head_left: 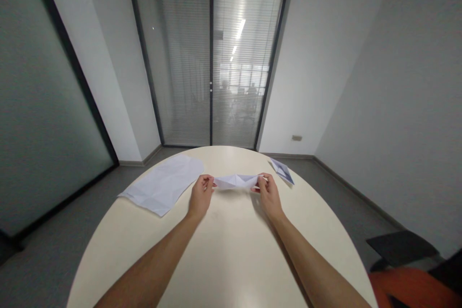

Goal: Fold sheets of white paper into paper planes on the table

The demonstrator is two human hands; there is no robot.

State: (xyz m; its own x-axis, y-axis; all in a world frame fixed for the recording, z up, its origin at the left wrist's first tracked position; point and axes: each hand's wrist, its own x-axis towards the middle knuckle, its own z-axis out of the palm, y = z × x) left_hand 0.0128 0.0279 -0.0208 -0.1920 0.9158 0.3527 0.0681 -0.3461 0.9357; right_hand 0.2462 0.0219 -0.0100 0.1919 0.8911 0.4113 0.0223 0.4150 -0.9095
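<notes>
A folded paper boat (236, 182), white with a small peak in its middle, is stretched between my two hands just above the table. My left hand (202, 195) pinches its left end between thumb and fingers. At the other end, my right hand (267, 193) grips the paper's right tip in the same way. To the left lies a large creased sheet of white paper (168, 183), flat on the tabletop. Beyond my right hand, another folded paper piece (282, 171) rests near the table's far right edge.
The round cream table (224, 260) fills the lower middle. An orange seat (411, 286) and a black chair part (402, 246) stand at the lower right. Glass doors with blinds (211, 62) are at the back, with a frosted glass panel (43, 106) on the left.
</notes>
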